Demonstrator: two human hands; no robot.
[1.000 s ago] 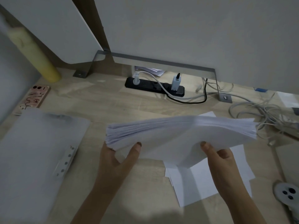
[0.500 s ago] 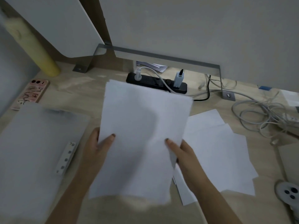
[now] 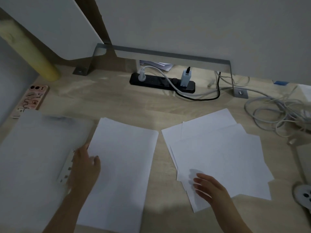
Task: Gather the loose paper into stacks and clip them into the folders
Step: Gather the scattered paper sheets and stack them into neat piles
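Head view, left hand (image 3: 84, 165) pinching left edge of paper stack (image 3: 121, 165), right hand (image 3: 208, 187) spread on loose sheets (image 3: 218, 148)

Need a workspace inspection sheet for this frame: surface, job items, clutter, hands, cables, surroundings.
Surface: light wooden desk, dimly lit.
Job's things: neat paper stack at centre; loose sheets fanned out to its right; translucent folder with a clip strip on the left.
Clutter: phone in a pink case, yellow cylinder, white round object at the right edge.
Hands: left hand at the stack's left edge, thumb on top, grip unclear; right hand open over the loose sheets, contact unclear.
Cables: black power strip with plugs in it; tangled white cables at the right.
Surroundings: grey wall, metal bracket.
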